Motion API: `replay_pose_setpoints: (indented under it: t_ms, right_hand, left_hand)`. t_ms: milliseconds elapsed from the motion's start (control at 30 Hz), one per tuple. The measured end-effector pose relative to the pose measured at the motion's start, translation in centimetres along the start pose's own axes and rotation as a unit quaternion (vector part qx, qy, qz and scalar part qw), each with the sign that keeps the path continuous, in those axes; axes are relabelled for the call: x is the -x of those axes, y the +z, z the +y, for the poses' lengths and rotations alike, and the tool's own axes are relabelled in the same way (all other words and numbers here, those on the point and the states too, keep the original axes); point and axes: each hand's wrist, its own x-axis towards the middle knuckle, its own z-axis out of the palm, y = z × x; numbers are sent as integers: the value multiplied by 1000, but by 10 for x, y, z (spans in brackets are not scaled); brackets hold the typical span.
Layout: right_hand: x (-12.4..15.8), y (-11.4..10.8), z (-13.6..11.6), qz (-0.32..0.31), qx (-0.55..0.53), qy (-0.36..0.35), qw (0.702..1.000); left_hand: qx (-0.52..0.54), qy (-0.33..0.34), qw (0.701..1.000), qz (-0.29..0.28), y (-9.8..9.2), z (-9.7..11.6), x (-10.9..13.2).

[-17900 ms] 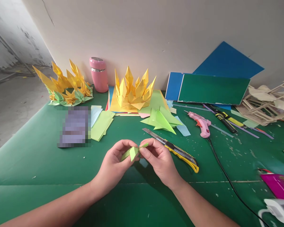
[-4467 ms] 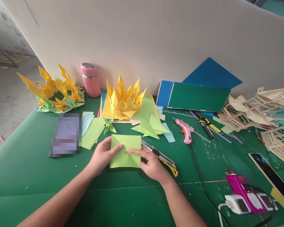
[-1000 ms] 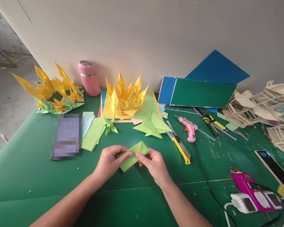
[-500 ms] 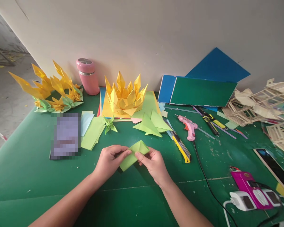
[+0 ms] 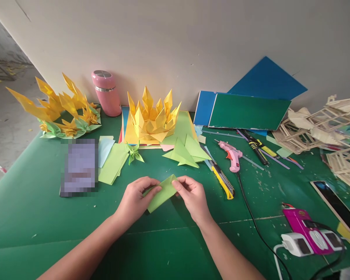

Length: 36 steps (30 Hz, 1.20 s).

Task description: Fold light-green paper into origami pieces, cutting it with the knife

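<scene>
A folded piece of light green paper (image 5: pixel 163 193) is held above the green table between both hands. My left hand (image 5: pixel 140 196) pinches its left side between thumb and fingers. At the upper right corner, my right hand (image 5: pixel 191 196) grips the paper, its fingertips partly hiding that end. Just beyond the hands lie several folded green paper points (image 5: pixel 186 151) and a small green paper flower (image 5: pixel 135 153). Left of these is a stack of green paper strips (image 5: pixel 113 163). A yellow folded-paper crown (image 5: pixel 154 118) stands behind on coloured sheets.
To the right lie a yellow utility knife (image 5: pixel 222 179), a pink glue gun (image 5: pixel 231 155) with its cord, a power strip (image 5: pixel 305 223) and a phone (image 5: pixel 338 204). A pink thermos (image 5: pixel 106 93) and a paper wreath (image 5: pixel 68 112) stand at back left.
The right hand has shifted slightly right, to the paper's upper corner. A raised flap seen there before now lies flatter, and the paper looks like a narrower strip.
</scene>
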Motion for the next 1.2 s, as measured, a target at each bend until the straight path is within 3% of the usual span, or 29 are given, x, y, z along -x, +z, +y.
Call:
replay_pose_setpoints:
  t_ms: [167, 400, 1200]
  right_hand:
    - [-4, -3, 2, 23, 33, -13, 999]
    - [-3, -4, 2, 12, 46, -19, 999]
    - [-4, -5, 6, 20, 36, -19, 999]
  left_hand:
    - [33, -28, 999, -18, 3, 1, 2]
    - [2, 82, 995, -54, 1, 2, 0]
    - [37, 64, 996, -53, -1, 0, -1]
